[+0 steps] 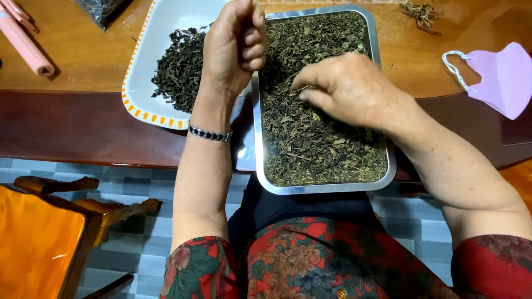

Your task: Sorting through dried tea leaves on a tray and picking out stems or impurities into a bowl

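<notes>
Seated at a wooden table [94, 66], looking down past my floral red lap.

Right hand [346, 88]: palm down over the steel tray [324, 187], which overhangs the near edge of the table. Fingers [310, 79] drawn together, thumb meeting forefinger in a pinch right at the surface of the dried leaves [316, 138]. A pale bit shows at the fingertips; too small to say whether I hold a stem or only touch the heap. The leaves fill the tray nearly wall to wall, olive green and crumbled.

Left hand [233, 47]: raised on its wrist between the two containers, fingers curled in to a loose fist, knuckles toward the tray. Cannot tell if anything sits inside the curl. A beaded bracelet [209, 133] rings the wrist.

Left of the tray, touching or just beside it: a white rectangular plate [145, 105] with an orange-dashed rim, bearing a darker, coarser pile of leaves [180, 69]. My left hand covers part of that pile's right edge.

Elsewhere on the table: a lilac face mask [499, 77] at far right, well apart from the tray; a small tuft of dry stems [421, 14] at the top edge; a pink tube-like object [25, 41] at far left. A wooden chair with an orange seat [39, 243] stands on the tiled floor to my left.
</notes>
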